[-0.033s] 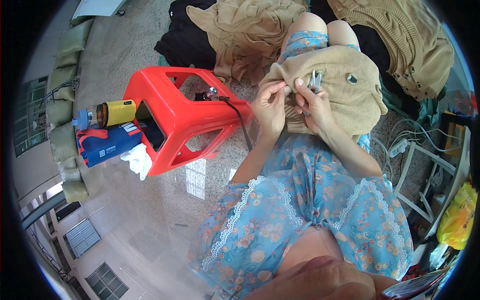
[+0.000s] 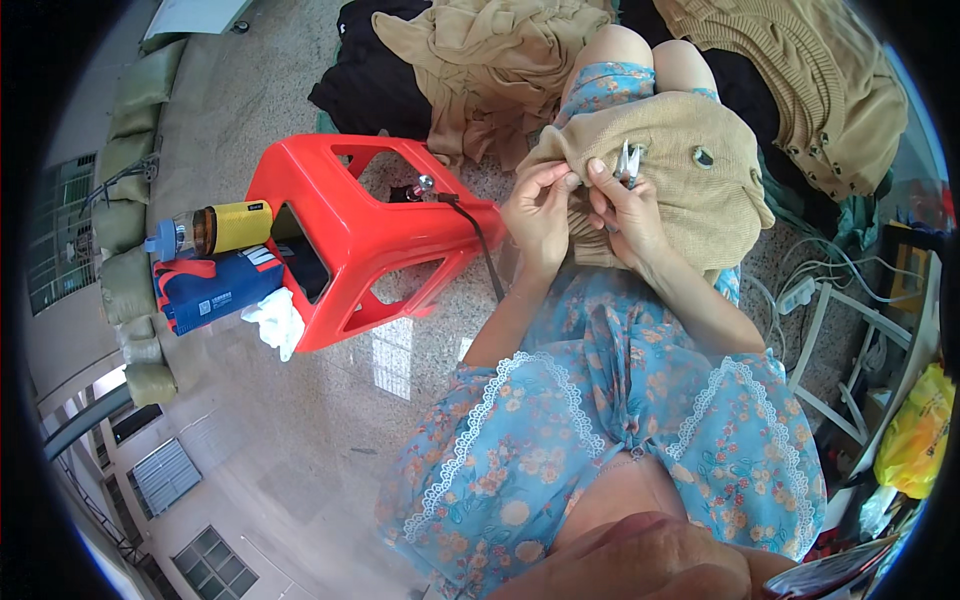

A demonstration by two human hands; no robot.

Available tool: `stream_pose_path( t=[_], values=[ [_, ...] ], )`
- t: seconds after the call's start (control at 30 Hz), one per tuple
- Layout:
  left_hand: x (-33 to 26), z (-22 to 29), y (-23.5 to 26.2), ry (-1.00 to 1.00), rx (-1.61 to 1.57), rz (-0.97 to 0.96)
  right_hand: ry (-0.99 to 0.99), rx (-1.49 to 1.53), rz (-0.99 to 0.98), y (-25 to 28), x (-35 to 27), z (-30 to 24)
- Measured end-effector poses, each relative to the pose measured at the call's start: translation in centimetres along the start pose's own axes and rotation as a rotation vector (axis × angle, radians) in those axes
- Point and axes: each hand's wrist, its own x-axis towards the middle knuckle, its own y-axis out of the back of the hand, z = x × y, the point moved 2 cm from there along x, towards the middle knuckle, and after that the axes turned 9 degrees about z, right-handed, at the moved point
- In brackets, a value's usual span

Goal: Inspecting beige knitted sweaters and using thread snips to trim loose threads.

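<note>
A tan knitted garment lies bunched across my lap, with a small round dark opening on its right part. My left hand is closed in a pinch on the garment's left edge. Close beside it, my right hand holds a pair of silver thread snips, their blades pointing away from me. The right thumb and a fingertip also meet at the garment's edge, near the left fingertips. Whatever fine thread may lie between the fingertips is too small to make out.
A red plastic stool lies to the left, with a drink bottle, a blue bag and white tissue by it. Tan knitwear heaps lie ahead; more knitwear is at the far right. White cables run near a metal frame.
The snips in my right hand have tilted slightly and their blades look a little wider apart. Both hands stay almost in place on the garment.
</note>
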Motion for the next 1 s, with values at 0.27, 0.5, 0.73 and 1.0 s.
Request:
stream_pose_path(
  t=[0.27, 0.5, 0.73, 1.0],
  values=[
    [0.7, 0.0, 0.0, 0.066, 0.002, -0.166, -0.057, -0.002, -0.217, 1.6, 1.4, 0.3],
    [0.3, -0.8, -0.3, 0.186, -0.271, -0.098, -0.021, 0.053, -0.033, 0.6, 0.7, 0.5],
    [0.8, -0.4, 0.4, 0.215, -0.342, 0.013, 0.068, -0.383, -0.144, 0.5, -3.6, -0.6],
    [0.4, -0.6, 0.7, 0.202, -0.306, 0.017, 0.179, -0.560, -0.164, 0.3, -2.0, 0.6]
  ],
)
